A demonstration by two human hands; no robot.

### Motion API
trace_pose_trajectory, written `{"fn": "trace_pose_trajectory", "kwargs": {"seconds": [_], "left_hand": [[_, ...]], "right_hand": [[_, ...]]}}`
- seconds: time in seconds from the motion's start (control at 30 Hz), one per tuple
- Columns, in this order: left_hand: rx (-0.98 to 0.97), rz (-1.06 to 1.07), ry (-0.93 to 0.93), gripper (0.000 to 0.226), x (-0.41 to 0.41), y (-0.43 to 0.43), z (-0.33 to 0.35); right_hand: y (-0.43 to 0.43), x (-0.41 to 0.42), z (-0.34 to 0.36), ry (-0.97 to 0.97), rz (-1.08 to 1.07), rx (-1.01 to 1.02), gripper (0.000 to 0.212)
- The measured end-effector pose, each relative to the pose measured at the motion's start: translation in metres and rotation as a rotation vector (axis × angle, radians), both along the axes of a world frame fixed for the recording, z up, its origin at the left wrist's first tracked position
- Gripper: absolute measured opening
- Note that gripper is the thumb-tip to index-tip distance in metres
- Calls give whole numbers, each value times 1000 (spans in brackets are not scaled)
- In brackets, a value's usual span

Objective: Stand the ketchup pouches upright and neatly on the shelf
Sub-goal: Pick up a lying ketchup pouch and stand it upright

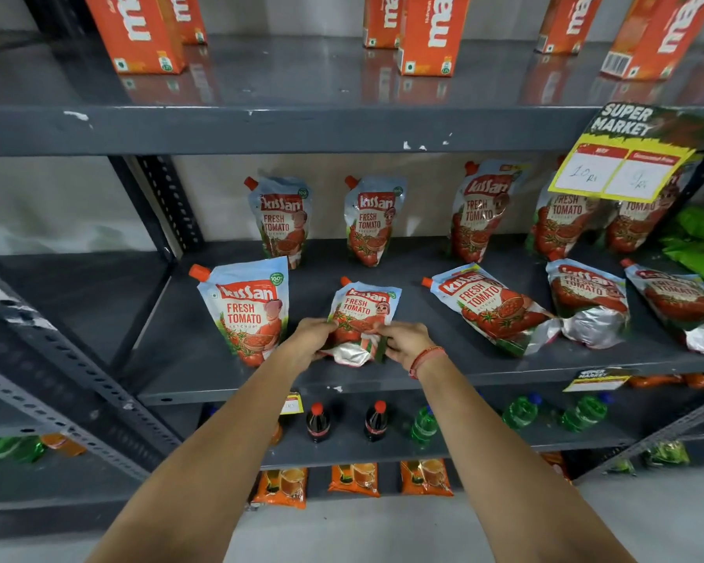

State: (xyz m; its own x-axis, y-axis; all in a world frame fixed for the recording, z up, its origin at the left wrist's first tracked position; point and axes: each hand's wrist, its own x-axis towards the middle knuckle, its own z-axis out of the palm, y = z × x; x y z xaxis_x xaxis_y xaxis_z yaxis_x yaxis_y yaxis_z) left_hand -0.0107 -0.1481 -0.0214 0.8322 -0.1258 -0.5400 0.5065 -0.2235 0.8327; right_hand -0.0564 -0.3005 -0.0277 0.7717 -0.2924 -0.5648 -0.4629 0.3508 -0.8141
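Note:
On the grey middle shelf [444, 371] a ketchup pouch [364, 306] lies tilted back, its silver base toward me. My left hand [311, 337] grips its lower left side and my right hand [407, 339] grips its lower right side. To the left a pouch [246, 308] stands upright in the front row. Three pouches lie flat to the right: one [488, 308], another [590, 298] and a third [679, 306]. In the back row several pouches stand upright, among them one [283, 219] and one [372, 221].
Orange juice cartons [431, 34] stand on the shelf above. A yellow price card [618, 164] hangs from that shelf's edge at the right. Green packets [700, 245] sit at the far right. Cola bottles [318, 422] and green bottles [423, 424] stand on the shelf below.

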Motion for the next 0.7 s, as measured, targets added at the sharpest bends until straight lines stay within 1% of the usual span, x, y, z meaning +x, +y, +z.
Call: {"fn": "trace_pose_trajectory", "kwargs": {"seconds": [0.07, 0.17, 0.33, 0.43, 0.53, 0.6, 0.7], "left_hand": [[-97, -26, 15, 25, -5, 4, 1], [-205, -60, -28, 24, -11, 3, 6], [-274, 2, -241, 31, -2, 1, 24], [-255, -43, -379, 38, 1, 3, 29], [-282, 28, -459, 31, 0, 8, 24], [-318, 53, -511, 22, -2, 10, 19], [-286, 57, -569, 13, -7, 8, 14]], "right_hand": [[-5, -4, 0, -35, 7, -4, 33], [-11, -7, 4, -132, 37, -12, 39], [-17, -1, 21, -349, 90, -98, 35], [-16, 4, 26, -434, 100, -186, 28], [-15, 7, 25, -475, 122, -300, 30], [-15, 8, 22, -484, 139, -375, 31], [-17, 4, 15, -491, 136, -400, 30]]}}
